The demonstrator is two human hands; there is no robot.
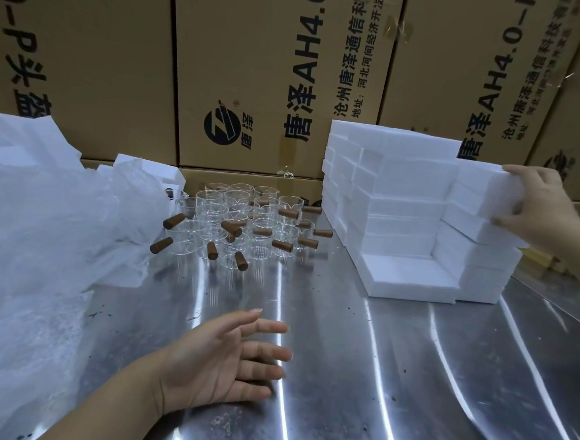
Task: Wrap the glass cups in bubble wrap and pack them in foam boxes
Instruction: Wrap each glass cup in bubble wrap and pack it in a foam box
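The right hand (536, 206) is clamped on the end of a white foam box (483, 188) at the top of the right-hand stack, thumb underneath and fingers spread over the top edge; its forearm runs off the right border. The left hand (224, 359) holds nothing: it hovers low over the bare steel surface (390, 381), palm turned inward, fingers loosely spread and slightly blurred.

The foam boxes (396, 199) form a stepped white pile at right, several columns wide and up to about seven layers high. The seams between blocks are faint, so an exact count is not possible. One low block (411, 278) lies at the front of the pile.

The glass cups (237, 223) stand clustered near the middle back of the surface, well apart from both hands. Roughly twenty can be made out, but the clear glass overlaps and the number stays uncertain. About fifteen brown wooden handles (230, 228) jut from them in all directions.

At left a heap of translucent bubble wrap (40, 236) spills over the surface and is cut off by the frame; it hides the leftmost cups and partly covers more white foam pieces (20, 132) behind it.

Four printed cardboard cartons (258, 63) wall off the back, their tops cropped.
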